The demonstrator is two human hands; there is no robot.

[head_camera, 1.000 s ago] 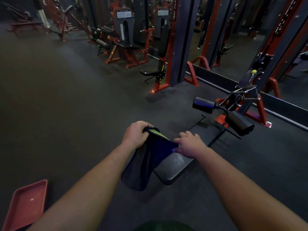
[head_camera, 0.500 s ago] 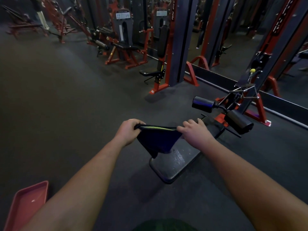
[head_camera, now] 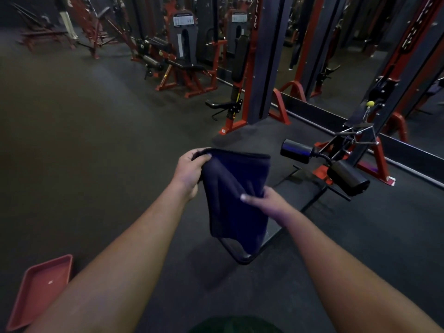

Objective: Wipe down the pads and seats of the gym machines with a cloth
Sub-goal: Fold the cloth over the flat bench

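Note:
A dark blue cloth [head_camera: 236,193] hangs in the air in front of me, spread flat. My left hand [head_camera: 191,170] grips its upper left corner. My right hand [head_camera: 266,203] pinches the cloth lower down at its right edge. Behind and below the cloth lies the low black bench pad [head_camera: 271,239] of a floor machine, mostly hidden by the cloth. Two black roller pads [head_camera: 296,151] [head_camera: 347,180] stick out at the bench's far end.
A red tray [head_camera: 40,290] lies on the dark rubber floor at the lower left. Red-framed machines with black seats [head_camera: 189,68] line the back. A cable tower [head_camera: 264,58] and a mirror wall [head_camera: 360,68] stand at the right.
The cloth was stretched level between both hands; now my left hand is raised and my right hand has dropped to the right edge, so the cloth hangs down flat.

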